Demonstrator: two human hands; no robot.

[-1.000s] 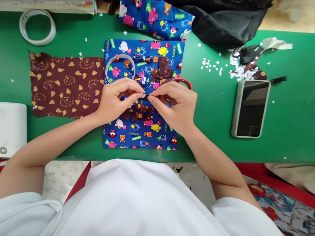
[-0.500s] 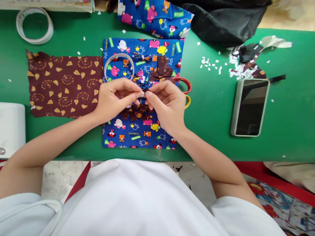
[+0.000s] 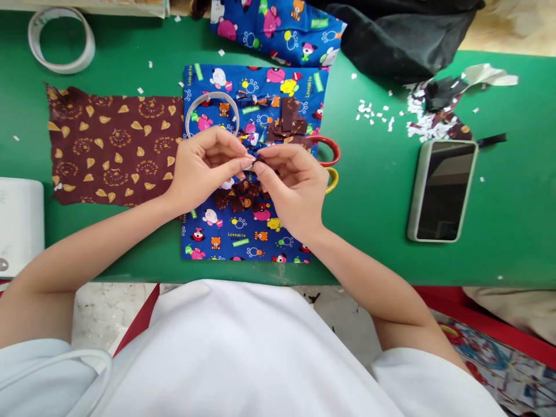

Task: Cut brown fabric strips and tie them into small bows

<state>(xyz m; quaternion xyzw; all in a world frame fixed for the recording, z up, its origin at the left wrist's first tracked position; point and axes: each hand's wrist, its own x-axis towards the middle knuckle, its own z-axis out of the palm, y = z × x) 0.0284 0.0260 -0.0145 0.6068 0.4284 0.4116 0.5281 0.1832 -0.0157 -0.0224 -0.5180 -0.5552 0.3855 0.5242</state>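
My left hand (image 3: 204, 168) and my right hand (image 3: 295, 182) meet fingertip to fingertip over a blue cartoon-print cloth (image 3: 243, 237) on the green table (image 3: 373, 231). Both pinch one small brown fabric strip (image 3: 256, 161) between thumb and fingers. Under my hands lies a heap of folded brown fabric pieces (image 3: 238, 197). A second pile of brown strips (image 3: 286, 121) sits just beyond my right hand. A small roll of tape (image 3: 212, 110) rests on the blue cloth above my left hand. Red and yellow scissor handles (image 3: 330, 159) stick out to the right of my right hand.
A brown leaf-print cloth (image 3: 108, 145) lies to the left, a larger tape roll (image 3: 61, 40) at the far left back. A phone (image 3: 443, 188) lies face up at right. Paper scraps (image 3: 425, 116), black cloth (image 3: 399, 40) and more blue fabric (image 3: 278, 29) are at the back. A white box (image 3: 19, 226) is at the left edge.
My right hand has drawn in from flat on the cloth toward my left, uncovering the yellow scissor handle. Both hands have lifted slightly, still pinching the small strip.
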